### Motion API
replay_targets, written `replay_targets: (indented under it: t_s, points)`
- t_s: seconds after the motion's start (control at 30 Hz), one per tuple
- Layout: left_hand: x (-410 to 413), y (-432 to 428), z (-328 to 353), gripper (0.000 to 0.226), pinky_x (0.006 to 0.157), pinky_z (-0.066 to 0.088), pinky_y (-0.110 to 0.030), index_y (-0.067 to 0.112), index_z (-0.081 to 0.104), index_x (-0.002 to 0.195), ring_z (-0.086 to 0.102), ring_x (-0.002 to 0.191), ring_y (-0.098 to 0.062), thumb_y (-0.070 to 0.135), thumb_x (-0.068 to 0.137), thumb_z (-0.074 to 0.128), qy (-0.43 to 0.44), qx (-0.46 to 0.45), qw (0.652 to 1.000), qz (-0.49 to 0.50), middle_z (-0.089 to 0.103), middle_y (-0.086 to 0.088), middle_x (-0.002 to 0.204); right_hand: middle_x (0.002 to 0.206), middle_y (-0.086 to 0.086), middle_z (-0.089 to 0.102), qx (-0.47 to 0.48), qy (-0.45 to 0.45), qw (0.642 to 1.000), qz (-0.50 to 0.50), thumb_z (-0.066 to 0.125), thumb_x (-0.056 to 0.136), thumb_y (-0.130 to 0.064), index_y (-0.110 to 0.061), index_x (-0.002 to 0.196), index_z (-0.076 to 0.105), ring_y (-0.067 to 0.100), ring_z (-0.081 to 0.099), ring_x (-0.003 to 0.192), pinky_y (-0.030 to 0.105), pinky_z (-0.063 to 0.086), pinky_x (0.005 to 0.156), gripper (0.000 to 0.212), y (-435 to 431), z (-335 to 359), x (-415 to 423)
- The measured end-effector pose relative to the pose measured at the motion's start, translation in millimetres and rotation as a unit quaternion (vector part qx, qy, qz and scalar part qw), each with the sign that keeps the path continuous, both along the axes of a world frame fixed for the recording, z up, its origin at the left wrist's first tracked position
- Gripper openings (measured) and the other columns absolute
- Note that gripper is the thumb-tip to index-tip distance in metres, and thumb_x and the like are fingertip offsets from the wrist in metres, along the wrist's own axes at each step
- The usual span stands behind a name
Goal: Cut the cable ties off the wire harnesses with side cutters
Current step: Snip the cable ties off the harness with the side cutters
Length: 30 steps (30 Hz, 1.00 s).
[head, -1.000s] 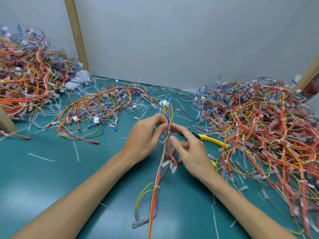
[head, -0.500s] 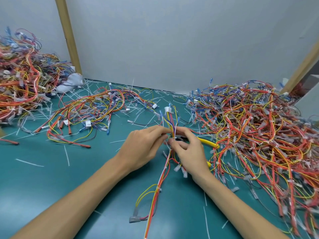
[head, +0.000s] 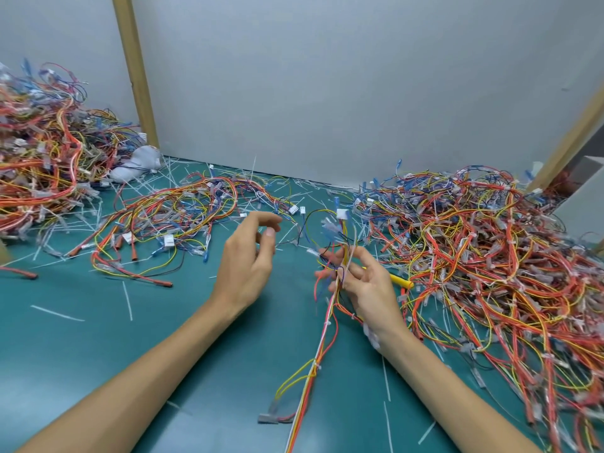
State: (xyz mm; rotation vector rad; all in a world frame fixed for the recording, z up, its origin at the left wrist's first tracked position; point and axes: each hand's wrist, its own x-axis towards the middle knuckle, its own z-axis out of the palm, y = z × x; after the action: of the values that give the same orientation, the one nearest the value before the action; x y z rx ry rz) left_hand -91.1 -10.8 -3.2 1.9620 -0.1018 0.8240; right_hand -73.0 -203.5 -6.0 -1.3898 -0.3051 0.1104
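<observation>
Harnesses in red, orange, yellow and blue cover much of a green desk (head: pixel 81 354) in the head view. One large pile (head: pixel 490 263) fills the desk's right side. Another pile (head: pixel 42 152) is heaped at the far left corner, and a flatter spread of loose wires (head: pixel 170 217) lies between them toward the far edge.

Near the desk's middle, the right hand (head: pixel 369 286) has its fingers curled round a single wire harness (head: pixel 322 348) and holds its upper strands up off the desk. This part of the view is blurred. The harness runs from a white connector (head: pixel 341 213) above the hand down toward the near edge, where a grey plug (head: pixel 268 418) rests on the desk. A white cable tie (head: pixel 315 366) binds the harness below the hand.

The yellow handle of the side cutters (head: pixel 402 281) sticks out past the right side of that hand. Whether the hand grips it cannot be told.

The left hand (head: pixel 248 259) hovers apart from the harness. Its fingers are loosely curled and the thumb tip is close to the forefinger, with nothing seen between them.

Cut tie strips (head: pixel 127 300) are scattered over the desk. A pale cloth bundle (head: pixel 140 163) sits at the foot of a wooden post (head: pixel 135 70).
</observation>
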Motion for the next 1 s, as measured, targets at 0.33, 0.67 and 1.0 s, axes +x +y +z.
replay_targets:
  t_s: [0.33,0.67,1.0]
  points:
    - [3,1,5,0.041,0.088,0.023,0.009,0.029,0.038,0.146,0.037,0.127,0.017,0.021,0.106,0.031,0.156,-0.129,0.956,-0.214,0.048,0.016,0.142,0.098,0.016,0.072,0.171,0.132,0.956,0.197,0.058,0.075,0.006,-0.008,0.111,0.052,0.014,0.055,0.065,0.017,0.045,0.059,0.039,-10,2,7]
    - [-1,5,8,0.017,0.095,0.044,-0.020,0.029,0.067,0.103,0.061,0.103,0.003,0.017,0.096,0.057,0.045,0.050,0.986,-0.152,0.069,0.016,0.104,0.097,0.013,0.068,0.162,0.169,0.914,0.333,0.081,0.072,-0.012,-0.012,0.112,0.069,0.009,0.053,0.059,0.019,0.048,0.058,0.042,-11,-1,3]
    - [8,22,10,0.023,0.050,0.031,-0.013,0.020,0.070,0.074,0.041,0.047,-0.002,0.023,0.095,0.060,0.129,-0.021,0.990,-0.059,0.051,0.016,0.049,0.106,0.021,0.070,0.256,0.173,0.946,0.098,0.049,0.077,0.012,-0.006,0.113,0.056,0.034,0.071,0.097,0.033,0.060,0.075,0.041,-9,8,9]
